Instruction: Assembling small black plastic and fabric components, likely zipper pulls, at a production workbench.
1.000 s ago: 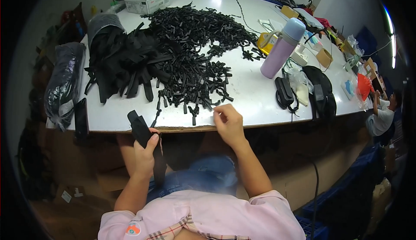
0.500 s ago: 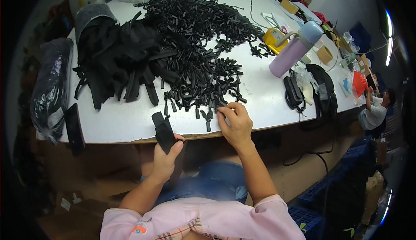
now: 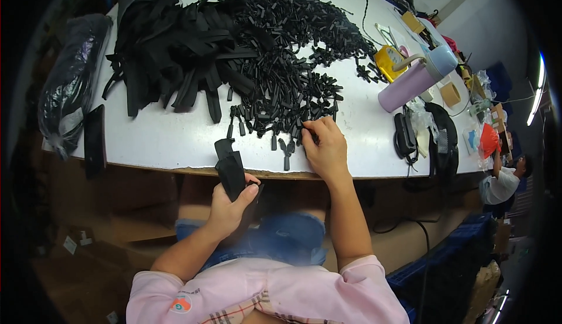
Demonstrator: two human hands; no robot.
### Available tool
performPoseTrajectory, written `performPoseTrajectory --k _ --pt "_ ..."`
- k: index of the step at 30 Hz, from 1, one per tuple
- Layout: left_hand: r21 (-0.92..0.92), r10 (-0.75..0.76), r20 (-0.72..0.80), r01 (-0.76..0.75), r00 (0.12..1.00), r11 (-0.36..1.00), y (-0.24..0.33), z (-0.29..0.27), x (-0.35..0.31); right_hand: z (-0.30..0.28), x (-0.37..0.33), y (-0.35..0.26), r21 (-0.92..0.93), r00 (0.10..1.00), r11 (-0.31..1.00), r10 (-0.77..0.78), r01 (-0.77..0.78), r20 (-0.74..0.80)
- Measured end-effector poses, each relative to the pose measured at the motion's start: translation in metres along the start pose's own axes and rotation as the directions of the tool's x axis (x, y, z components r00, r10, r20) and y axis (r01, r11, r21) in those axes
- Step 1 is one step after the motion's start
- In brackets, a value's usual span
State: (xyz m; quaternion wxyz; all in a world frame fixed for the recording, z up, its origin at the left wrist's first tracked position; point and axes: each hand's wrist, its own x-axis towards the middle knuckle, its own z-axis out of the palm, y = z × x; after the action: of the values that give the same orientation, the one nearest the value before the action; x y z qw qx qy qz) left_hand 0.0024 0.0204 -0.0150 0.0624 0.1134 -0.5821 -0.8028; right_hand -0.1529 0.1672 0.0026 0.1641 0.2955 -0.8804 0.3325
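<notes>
At the upper left, loose straps (image 3: 170, 60) lie heaped on the tabletop (image 3: 158, 139). Below the centre, the left hand (image 3: 230, 208) grips several black straps (image 3: 230, 175), probably best held firmly with their ends clear. Small clips (image 3: 287, 84) pile up at upper centre; the right hand (image 3: 328, 151) curls thumb and fingers at their near edge, where singling out one piece should be easiest. Whether it grips any, I cannot tell; the black straps' lower ends blur into darkness.

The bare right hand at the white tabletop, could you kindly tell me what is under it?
Beside the bare right hand, small black oblong pieces lie on the white tabletop. Beneath its palm and curled fingers everything is covered, so whether it pinches a piece cannot be told.
</notes>
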Motion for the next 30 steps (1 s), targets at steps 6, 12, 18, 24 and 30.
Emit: performPoseTrajectory --k 6,12,18,24,30 --pt "0.041 -0.025 -0.048 0.027 0.999 0.999 0.001 0.004 0.003 0.002 -0.003 0.001 -0.024 0.997 0.999 -0.046 0.044 -0.060" --pt "-0.054 -0.109 -0.016 0.108 0.994 0.993 0.002 0.017 0.005 0.002 -0.007 0.008 0.224 0.983 0.971 0.114 -0.079 -0.144" --pt "-0.033 -0.075 0.016 0.075 0.997 0.997 -0.005 0.020 0.004 0.000 -0.008 0.012 0.634 0.906 0.749 0.384 -0.195 -0.175" --pt "0.029 0.014 -0.007 -0.014 1.000 0.999 -0.005 0.021 0.009 -0.020 -0.010 -0.011 0.773 0.844 0.488 0.524 -0.406 0.113" --pt "0.016 0.198 -0.004 -0.198 0.980 0.980 -0.001 0.022 0.012 -0.012 -0.045 -0.060 0.641 0.998 0.765 0.037 -0.066 0.058"
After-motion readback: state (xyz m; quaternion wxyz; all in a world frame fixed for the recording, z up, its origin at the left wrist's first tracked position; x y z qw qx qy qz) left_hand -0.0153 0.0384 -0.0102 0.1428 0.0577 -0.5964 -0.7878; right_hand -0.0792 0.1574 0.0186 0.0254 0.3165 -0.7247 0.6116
